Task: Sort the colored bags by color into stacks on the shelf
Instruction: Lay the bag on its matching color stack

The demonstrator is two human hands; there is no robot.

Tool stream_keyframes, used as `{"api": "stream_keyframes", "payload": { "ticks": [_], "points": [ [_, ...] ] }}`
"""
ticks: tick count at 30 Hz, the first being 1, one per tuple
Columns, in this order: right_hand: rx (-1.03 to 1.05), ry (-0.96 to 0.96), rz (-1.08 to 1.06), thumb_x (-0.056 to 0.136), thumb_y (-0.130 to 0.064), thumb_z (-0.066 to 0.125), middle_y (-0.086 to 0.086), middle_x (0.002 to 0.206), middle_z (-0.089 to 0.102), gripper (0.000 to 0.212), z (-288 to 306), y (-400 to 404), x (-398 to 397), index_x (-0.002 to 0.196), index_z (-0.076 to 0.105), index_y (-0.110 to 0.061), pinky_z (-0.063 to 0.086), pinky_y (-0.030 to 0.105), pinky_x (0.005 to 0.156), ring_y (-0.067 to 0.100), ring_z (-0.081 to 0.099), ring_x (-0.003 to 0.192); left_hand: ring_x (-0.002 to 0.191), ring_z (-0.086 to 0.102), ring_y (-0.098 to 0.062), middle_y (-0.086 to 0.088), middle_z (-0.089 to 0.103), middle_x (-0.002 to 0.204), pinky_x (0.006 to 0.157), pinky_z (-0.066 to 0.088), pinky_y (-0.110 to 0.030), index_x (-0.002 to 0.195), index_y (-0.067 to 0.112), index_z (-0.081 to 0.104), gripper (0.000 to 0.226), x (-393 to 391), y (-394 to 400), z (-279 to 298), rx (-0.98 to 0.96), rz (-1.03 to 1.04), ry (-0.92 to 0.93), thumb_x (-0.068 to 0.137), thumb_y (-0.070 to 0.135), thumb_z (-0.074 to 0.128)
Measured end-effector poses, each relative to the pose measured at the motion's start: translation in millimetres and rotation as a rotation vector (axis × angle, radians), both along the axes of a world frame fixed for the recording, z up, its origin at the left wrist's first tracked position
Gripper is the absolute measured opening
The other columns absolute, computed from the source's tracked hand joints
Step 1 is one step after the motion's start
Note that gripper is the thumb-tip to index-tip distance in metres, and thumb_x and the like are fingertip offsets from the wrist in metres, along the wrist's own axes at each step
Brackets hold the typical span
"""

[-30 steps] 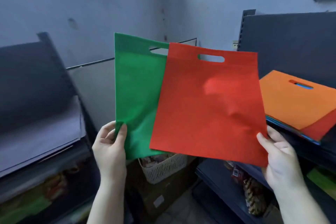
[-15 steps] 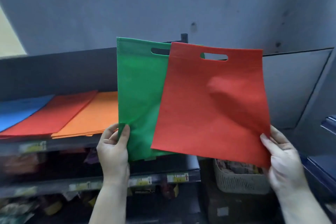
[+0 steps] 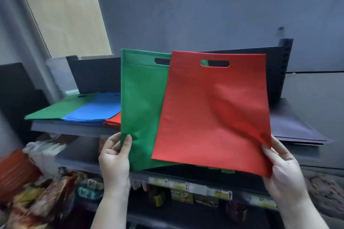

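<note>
Left hand (image 3: 114, 156) pinches the green bag (image 3: 141, 109) at its lower left corner; right hand (image 3: 283, 171) pinches the red bag (image 3: 214, 113) at its lower right corner, both upright and fanned apart, red overlapping green, likely so each colour reads separately. Behind them the shelf (image 3: 74, 128) carries flat green (image 3: 61, 107), blue (image 3: 96, 108) and red (image 3: 113, 120) stacks (red mostly hidden), probably the drop targets.

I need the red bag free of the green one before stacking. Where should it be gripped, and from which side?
Keep the pinch the right hand has on the red bag's lower right corner, coming from the right. That edge is clear, while the red bag's left edge overlaps the green bag held by the left hand. Its handle slot is an alternative.
</note>
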State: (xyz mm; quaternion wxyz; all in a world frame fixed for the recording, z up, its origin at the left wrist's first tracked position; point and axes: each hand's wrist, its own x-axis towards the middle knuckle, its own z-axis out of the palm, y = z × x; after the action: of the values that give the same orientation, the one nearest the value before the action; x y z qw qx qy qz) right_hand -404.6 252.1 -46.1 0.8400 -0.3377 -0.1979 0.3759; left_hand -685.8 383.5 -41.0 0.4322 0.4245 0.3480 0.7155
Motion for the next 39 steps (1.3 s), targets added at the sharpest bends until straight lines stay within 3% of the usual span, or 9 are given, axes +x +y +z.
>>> {"api": "stream_keyframes", "payload": {
  "ticks": [3, 7, 12, 18, 22, 28, 36, 39],
  "points": [
    [-0.007, -0.027, 0.038, 0.095, 0.0, 0.043, -0.003, 0.084, 0.075, 0.043, -3, 28, -32, 0.081, 0.077, -0.023, 0.057, 0.02, 0.065, 0.006, 0.07, 0.073, 0.074, 0.069, -0.01, 0.005, 0.075, 0.08, 0.075, 0.057, -0.031, 0.088, 0.023, 0.065, 0.009, -37, 19, -3, -0.001, 0.055, 0.021, 0.084, 0.014, 0.065],
    [-0.036, -0.043, 0.089, 0.094, -0.003, 0.046, -0.001, 0.091, 0.075, 0.041, -8, 68, -75, 0.085, 0.078, -0.026, 0.057, 0.022, 0.063, 0.007, 0.071, 0.077, 0.067, 0.069, -0.005, 0.007, 0.074, 0.075, 0.061, 0.056, -0.017, 0.088, 0.02, 0.063, 0.013, -86, 45, -5, 0.014, 0.123, 0.008, 0.088, 0.006, 0.061],
    [-0.048, -0.08, 0.144, 0.084, -0.014, 0.056, 0.002, 0.096, 0.075, 0.027, -8, 105, -110, 0.094, 0.077, -0.028, 0.06, 0.034, 0.063, 0.013, 0.072, 0.08, 0.074, 0.069, -0.003, 0.013, 0.073, 0.077, 0.069, 0.055, -0.018, 0.089, 0.025, 0.064, 0.012, -128, 74, -9, 0.01, 0.198, 0.062, 0.087, 0.013, 0.064],
    [-0.036, -0.017, 0.169, 0.093, -0.006, 0.049, 0.003, 0.092, 0.075, 0.032, 3, 154, -140, 0.093, 0.076, -0.023, 0.057, 0.024, 0.056, 0.012, 0.072, 0.076, 0.074, 0.068, 0.002, 0.018, 0.072, 0.076, 0.072, 0.054, -0.024, 0.088, 0.027, 0.064, 0.008, -160, 112, -11, 0.012, 0.267, 0.113, 0.085, 0.02, 0.065],
    [-0.022, -0.087, 0.207, 0.095, -0.001, 0.045, -0.002, 0.088, 0.075, 0.03, 9, 195, -161, 0.111, 0.065, -0.018, 0.055, 0.018, 0.056, 0.007, 0.07, 0.072, 0.073, 0.067, 0.004, 0.02, 0.072, 0.075, 0.07, 0.055, -0.015, 0.09, 0.025, 0.063, 0.011, -179, 146, -5, 0.045, 0.302, 0.133, 0.088, 0.014, 0.062],
    [0.04, -0.045, 0.313, 0.095, 0.001, 0.044, -0.003, 0.089, 0.075, 0.031, 27, 268, -197, 0.112, 0.064, -0.016, 0.055, 0.016, 0.062, 0.005, 0.07, 0.075, 0.067, 0.065, 0.009, 0.023, 0.069, 0.067, 0.064, 0.05, -0.006, 0.086, 0.022, 0.059, 0.017, -216, 199, 12, 0.1, 0.374, 0.133, 0.089, 0.005, 0.058],
    [0.06, 0.014, 0.39, 0.091, 0.0, 0.047, 0.008, 0.105, 0.072, 0.031, 38, 349, -252, 0.114, 0.066, -0.011, 0.058, 0.023, 0.071, 0.012, 0.07, 0.087, 0.083, 0.067, -0.014, 0.01, 0.074, 0.082, 0.078, 0.056, -0.03, 0.085, 0.025, 0.066, 0.012, -279, 267, 10, 0.069, 0.413, 0.058, 0.087, 0.014, 0.064],
    [0.063, -0.011, 0.39, 0.092, 0.0, 0.046, 0.004, 0.101, 0.074, 0.032, 41, 377, -277, 0.103, 0.072, -0.014, 0.057, 0.022, 0.072, 0.01, 0.07, 0.086, 0.091, 0.066, -0.025, 0.002, 0.074, 0.091, 0.082, 0.055, -0.038, 0.089, 0.023, 0.066, 0.01, -304, 295, 13, 0.051, 0.387, -0.025, 0.087, 0.013, 0.064]
  ]
}}
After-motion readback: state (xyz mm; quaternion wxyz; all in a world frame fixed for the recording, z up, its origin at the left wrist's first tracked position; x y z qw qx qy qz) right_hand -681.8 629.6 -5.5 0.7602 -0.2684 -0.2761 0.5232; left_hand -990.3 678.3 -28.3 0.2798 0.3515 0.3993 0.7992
